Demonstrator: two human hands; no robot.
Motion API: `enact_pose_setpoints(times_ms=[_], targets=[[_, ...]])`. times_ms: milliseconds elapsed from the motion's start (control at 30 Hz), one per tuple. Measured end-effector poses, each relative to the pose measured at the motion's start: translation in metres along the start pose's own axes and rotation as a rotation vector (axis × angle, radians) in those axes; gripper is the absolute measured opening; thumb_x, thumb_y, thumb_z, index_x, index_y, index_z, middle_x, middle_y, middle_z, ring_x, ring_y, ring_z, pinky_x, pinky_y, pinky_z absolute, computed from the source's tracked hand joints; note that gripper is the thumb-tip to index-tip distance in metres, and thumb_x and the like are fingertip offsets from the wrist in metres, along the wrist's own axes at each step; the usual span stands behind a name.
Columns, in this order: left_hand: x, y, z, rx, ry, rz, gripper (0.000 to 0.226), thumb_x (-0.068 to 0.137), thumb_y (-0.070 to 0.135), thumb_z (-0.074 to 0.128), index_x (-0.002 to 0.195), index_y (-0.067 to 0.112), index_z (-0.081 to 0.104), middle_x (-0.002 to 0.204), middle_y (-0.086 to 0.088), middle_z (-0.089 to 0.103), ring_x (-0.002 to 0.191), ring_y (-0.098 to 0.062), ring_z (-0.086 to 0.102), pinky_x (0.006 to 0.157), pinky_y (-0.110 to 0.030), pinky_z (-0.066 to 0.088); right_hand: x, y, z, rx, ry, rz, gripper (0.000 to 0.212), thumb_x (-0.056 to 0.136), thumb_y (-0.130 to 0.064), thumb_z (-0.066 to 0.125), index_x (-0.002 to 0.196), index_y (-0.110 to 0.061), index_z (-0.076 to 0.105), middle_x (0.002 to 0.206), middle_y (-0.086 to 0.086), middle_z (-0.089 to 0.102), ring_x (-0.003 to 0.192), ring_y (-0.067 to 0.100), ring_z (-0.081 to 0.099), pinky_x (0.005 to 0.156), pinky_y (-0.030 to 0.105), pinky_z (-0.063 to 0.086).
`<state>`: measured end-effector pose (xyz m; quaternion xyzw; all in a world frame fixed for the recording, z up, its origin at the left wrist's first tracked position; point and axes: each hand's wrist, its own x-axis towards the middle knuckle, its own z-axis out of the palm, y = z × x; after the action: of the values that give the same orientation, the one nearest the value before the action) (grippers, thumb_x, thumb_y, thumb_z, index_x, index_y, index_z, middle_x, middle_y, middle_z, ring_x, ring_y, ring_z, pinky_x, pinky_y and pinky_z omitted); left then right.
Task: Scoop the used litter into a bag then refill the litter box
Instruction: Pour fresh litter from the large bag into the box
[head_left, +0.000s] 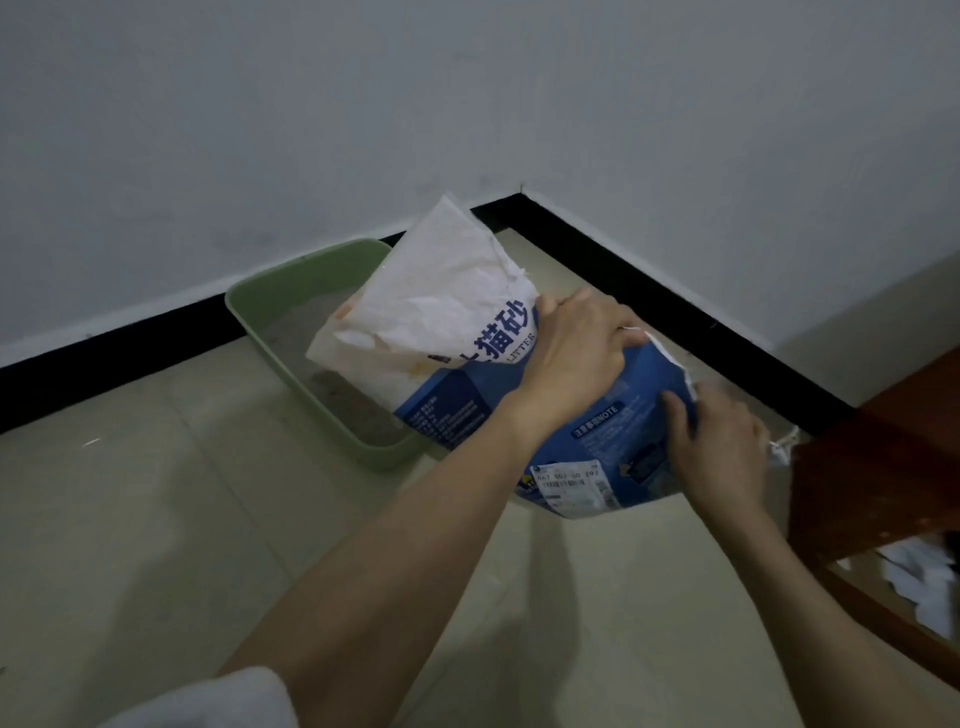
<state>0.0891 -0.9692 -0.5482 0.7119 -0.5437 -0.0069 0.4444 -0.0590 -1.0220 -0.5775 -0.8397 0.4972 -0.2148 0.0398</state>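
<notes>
— Floor corner: how far along am I?
— Refilling. My left hand (576, 358) and right hand (719, 447) fingers clutch the litter bag (457, 332), tipped beyond them over the green litter box (317, 395); grey litter shows inside.

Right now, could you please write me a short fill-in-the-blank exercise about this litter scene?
1. The litter box is coloured ____.
2. The litter bag is held by ____ hands.
3. The left hand grips the bag's ____ edge.
4. The right hand holds the bag's ____ part.

Missing words: green; two; upper; blue
</notes>
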Motion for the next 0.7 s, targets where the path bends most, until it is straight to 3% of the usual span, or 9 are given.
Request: enact_pose_setpoints(times_ms=[100, 267, 433, 600, 700], targets=[[-0.004, -0.011, 0.000, 0.026, 0.001, -0.031, 0.022, 0.092, 0.022, 0.054, 0.084, 0.010, 0.070, 0.089, 0.000, 0.068, 0.094, -0.016, 0.050, 0.074, -0.026, 0.013, 0.001, -0.007, 0.012, 0.029, 0.030, 0.009, 0.031, 0.098, -0.027, 0.039, 0.081, -0.008, 0.056, 0.081, 0.014, 0.063, 0.085, 0.033, 0.055, 0.091, 0.037, 0.029], [-0.006, -0.014, -0.008, 0.022, 0.024, -0.053, 0.023, 0.093, 0.025, 0.054, 0.083, 0.013, 0.071, 0.088, 0.004, 0.068, 0.092, -0.014, 0.049, 0.073, -0.024, 0.012, 0.002, -0.020, 0.010, 0.190, 0.120, 0.095, 0.040, 0.100, -0.027, 0.037, 0.073, -0.003, 0.053, 0.069, 0.008, 0.052, 0.073, 0.017, 0.034, 0.089, 0.036, 0.029], [0.004, -0.008, -0.024, 0.038, 0.103, -0.071, 0.021, 0.094, 0.029, 0.051, 0.089, 0.021, 0.071, 0.094, 0.008, 0.067, 0.093, -0.014, 0.046, 0.076, -0.029, 0.014, 0.014, -0.036, -0.014, 0.197, 0.225, 0.011, 0.049, 0.101, -0.026, 0.037, 0.053, -0.015, 0.030, 0.049, -0.003, 0.032, 0.048, 0.012, 0.030, 0.084, 0.042, 0.037], [0.005, 0.007, -0.029, 0.018, 0.159, -0.087, 0.023, 0.095, 0.030, 0.049, 0.088, 0.024, 0.071, 0.092, 0.008, 0.067, 0.092, -0.015, 0.045, 0.074, -0.029, 0.014, 0.021, -0.037, -0.037, 0.253, 0.290, -0.048, 0.048, 0.095, -0.034, 0.034, 0.057, -0.003, 0.040, 0.048, -0.002, 0.033, 0.052, 0.028, 0.041, 0.073, 0.043, 0.038], [0.005, 0.012, -0.034, 0.023, 0.203, -0.088, 0.023, 0.095, 0.031, 0.048, 0.092, 0.025, 0.071, 0.090, 0.009, 0.066, 0.093, -0.014, 0.046, 0.073, -0.026, 0.011, 0.024, -0.039, -0.048, 0.189, 0.326, -0.087, 0.045, 0.096, -0.028, 0.039, 0.056, -0.007, 0.036, 0.048, -0.004, 0.029, 0.053, 0.024, 0.035, 0.083, 0.037, 0.032]])
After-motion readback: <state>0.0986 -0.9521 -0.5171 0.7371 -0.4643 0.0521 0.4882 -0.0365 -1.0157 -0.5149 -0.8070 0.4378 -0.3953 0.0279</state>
